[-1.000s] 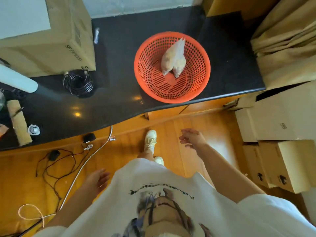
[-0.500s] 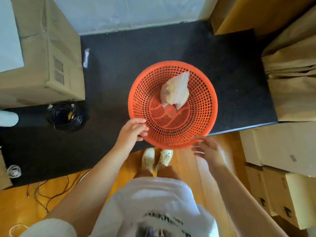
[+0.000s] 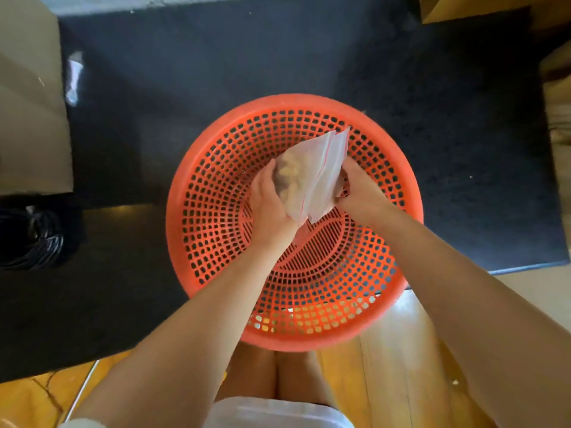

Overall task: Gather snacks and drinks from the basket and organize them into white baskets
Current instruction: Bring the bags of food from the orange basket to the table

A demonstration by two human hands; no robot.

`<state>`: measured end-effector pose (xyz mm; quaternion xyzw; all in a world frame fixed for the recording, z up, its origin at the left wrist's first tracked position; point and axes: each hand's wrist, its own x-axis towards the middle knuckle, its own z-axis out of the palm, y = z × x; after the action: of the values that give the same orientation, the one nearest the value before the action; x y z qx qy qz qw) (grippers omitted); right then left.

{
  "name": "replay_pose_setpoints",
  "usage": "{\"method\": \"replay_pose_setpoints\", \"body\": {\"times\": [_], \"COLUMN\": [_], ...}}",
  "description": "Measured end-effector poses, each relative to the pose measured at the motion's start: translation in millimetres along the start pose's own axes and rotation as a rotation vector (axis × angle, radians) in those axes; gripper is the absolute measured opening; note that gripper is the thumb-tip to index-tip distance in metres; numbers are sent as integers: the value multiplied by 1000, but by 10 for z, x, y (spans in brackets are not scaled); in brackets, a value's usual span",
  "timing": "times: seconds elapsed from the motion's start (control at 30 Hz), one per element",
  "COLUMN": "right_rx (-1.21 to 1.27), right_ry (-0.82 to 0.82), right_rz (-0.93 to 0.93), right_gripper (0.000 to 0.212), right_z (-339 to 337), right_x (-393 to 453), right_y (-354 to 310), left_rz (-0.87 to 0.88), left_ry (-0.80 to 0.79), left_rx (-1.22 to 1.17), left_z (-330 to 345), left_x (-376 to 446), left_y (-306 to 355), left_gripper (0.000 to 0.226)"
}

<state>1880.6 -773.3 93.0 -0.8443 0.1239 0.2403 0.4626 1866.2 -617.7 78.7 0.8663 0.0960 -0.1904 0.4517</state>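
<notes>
Both hands are inside the orange basket [image 3: 216, 193] on the dark counter [image 3: 185, 88]. Left hand [image 3: 268, 201] cups the near-left side of a zip-top snack bag [image 3: 312, 177], right hand [image 3: 360, 188] grasps its right edge, likely two-handed because the bag is floppy. Contents are blurry, possibly nuts. Bag sits mid-basket; no white baskets in view.

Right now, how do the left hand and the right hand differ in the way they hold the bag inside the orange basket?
The left hand cups the filled end of the zip bag, where the snacks bulge; the right hand grips the flatter, emptier side near the red seal line. The left hand's thumb lies along the bag's edge in plain view; the right hand's fingers are mostly hidden behind the plastic. Both reach inside the orange basket.
</notes>
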Motion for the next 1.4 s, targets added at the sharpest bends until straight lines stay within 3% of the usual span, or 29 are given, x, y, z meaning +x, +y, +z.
{"method": "replay_pose_setpoints", "body": {"times": [0.17,0.33,0.53,0.6,0.73,0.87,1.03,1.2,1.3,1.4], "right_rx": [-15,-13,430,554,710,831,1051,1187,1280,1347], "right_ry": [-83,-94,-40,-10,106,169,488,826,1027,1214], "right_rz": [-45,-9,4,-9,-9,-3,45,115,186,229], "right_gripper": [78,85,68,72,85,83,60,45,57,65], "right_z": [-85,-74,-138,-198,-269,-224,159,659,1008,1383], "right_x": [22,-72,-544,-804,-1414,-2066,-2994,-3821,-4239,-4561], "right_y": [46,-13,-364,-508,-719,-862,-927,-951,-989,-1063], "left_rz": [5,-141,-151,-131,-78,-47,-32,-194,-231,-155], "left_ry": [44,-110,-99,-116,-247,-418,-720,-946,-1124,-1347], "left_rx": [-48,-212,-459,-515,-567,-585,-581,-566,-477,-308], "left_z": [-18,-206,-567,-653,-807,-943,-1186,-1320,-1346,-1322], "left_x": [83,109,-101,-249,-565,-930,-1404,-1691,-1893,-2107], "left_y": [8,127,430,572,889,1111,1127,996,978,989], "left_gripper": [68,37,49,45,43,38,45,43,40,32]}}
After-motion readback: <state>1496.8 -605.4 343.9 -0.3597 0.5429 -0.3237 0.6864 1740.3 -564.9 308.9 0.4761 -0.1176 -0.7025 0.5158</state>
